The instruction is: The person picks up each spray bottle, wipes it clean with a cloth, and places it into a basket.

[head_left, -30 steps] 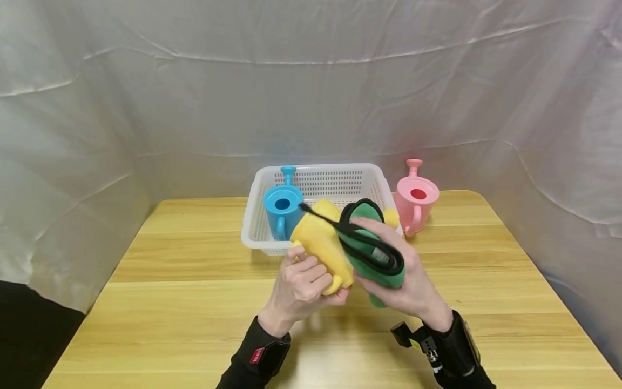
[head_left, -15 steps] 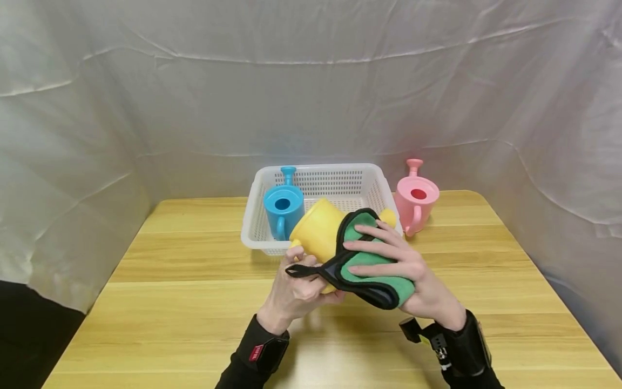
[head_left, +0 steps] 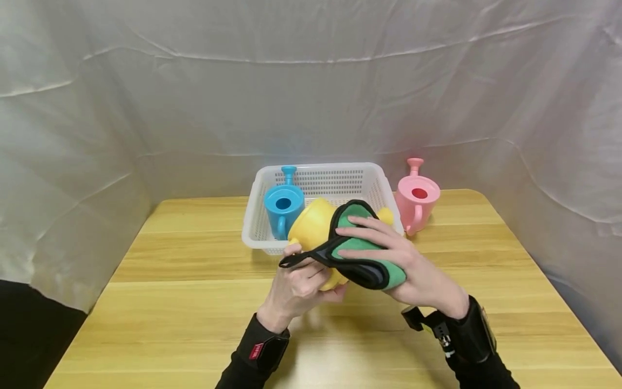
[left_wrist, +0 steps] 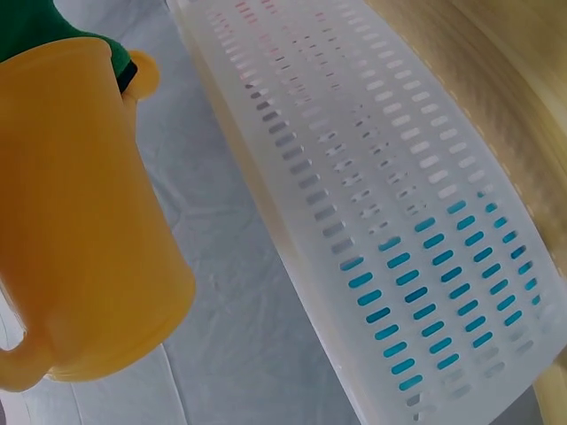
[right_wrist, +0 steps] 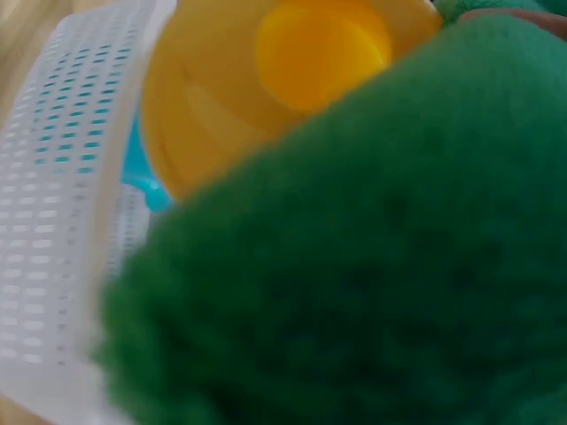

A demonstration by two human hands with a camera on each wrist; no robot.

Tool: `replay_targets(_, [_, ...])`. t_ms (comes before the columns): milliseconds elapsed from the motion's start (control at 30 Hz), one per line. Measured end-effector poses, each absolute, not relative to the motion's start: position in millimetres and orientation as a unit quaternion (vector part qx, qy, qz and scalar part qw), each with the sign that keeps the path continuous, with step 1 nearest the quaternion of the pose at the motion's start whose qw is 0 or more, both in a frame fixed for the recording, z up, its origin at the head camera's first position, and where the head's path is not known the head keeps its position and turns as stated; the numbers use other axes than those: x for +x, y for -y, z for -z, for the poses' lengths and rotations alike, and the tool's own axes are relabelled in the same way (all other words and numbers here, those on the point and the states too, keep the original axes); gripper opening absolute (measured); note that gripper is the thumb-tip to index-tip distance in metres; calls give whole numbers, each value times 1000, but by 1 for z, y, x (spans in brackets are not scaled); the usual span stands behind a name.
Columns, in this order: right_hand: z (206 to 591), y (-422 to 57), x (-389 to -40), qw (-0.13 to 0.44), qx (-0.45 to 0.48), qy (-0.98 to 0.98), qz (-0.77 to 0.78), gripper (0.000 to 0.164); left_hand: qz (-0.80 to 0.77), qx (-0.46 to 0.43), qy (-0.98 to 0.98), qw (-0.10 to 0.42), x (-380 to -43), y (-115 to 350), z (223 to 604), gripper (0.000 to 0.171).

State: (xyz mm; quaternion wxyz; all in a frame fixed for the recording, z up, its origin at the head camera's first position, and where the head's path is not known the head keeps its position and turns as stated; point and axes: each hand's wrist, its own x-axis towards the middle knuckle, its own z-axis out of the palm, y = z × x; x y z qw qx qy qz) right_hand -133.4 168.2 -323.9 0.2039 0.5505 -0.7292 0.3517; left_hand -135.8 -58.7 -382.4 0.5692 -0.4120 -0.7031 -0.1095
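Observation:
A yellow toy watering can (head_left: 311, 224) is held tilted above the table, in front of the basket. My left hand (head_left: 297, 289) grips it on its near left side, with fingers curled; the handle is mostly hidden in the head view. In the left wrist view the can's smooth side (left_wrist: 80, 221) fills the left part. My right hand (head_left: 400, 259) holds a folded green cloth (head_left: 366, 274) with black edging against the can's upper right part, fingers spread across it; the thumb is hidden. The cloth's black loop hangs over my left hand. The can's round spout end (head_left: 386, 216) pokes out behind the cloth.
A white perforated basket (head_left: 248, 232) stands behind my hands, with a blue watering can (head_left: 284, 208) upright in its left part. To its right, a pink watering can (head_left: 417, 197) stands on the wooden table (head_left: 194, 313). Grey sheeting (head_left: 311, 108) hangs at the back and sides.
My right hand shifts its hold, its fingers spreading over the cloth, then slides the cloth slightly up and left along the can. The loop swings over my left hand, which stays nearly still.

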Motion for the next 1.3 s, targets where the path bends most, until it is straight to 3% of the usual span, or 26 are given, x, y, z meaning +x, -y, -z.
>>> replay_targets(100, [311, -175, -134, 170, 537, 754, -338, 71, 127, -415, 702, 564, -137, 58, 383, 39])
replay_targets(267, [289, -183, -141, 169, 487, 787, -338, 65, 137, -414, 706, 558, -139, 57, 386, 42])
replay_targets(500, [270, -166, -169, 279, 410, 797, -344, 68, 141, -413, 703, 561, -143, 58, 390, 40])
replay_targets(567, [271, -157, -170, 287, 421, 803, -310, 68, 147, -414, 698, 566, -145, 58, 391, 39])
replay_targets(833, [284, -141, -159, 216, 533, 799, -175, 75, 175, -407, 659, 608, -153, 63, 393, 33])
replay_targets(1133, [290, -159, -151, 186, 592, 762, -184, 80, 200, -404, 672, 587, -150, 71, 394, 44])
replay_targets(1300, [289, -157, -156, 176, 598, 761, -179, 75, 179, -412, 676, 584, -148, 69, 394, 37])
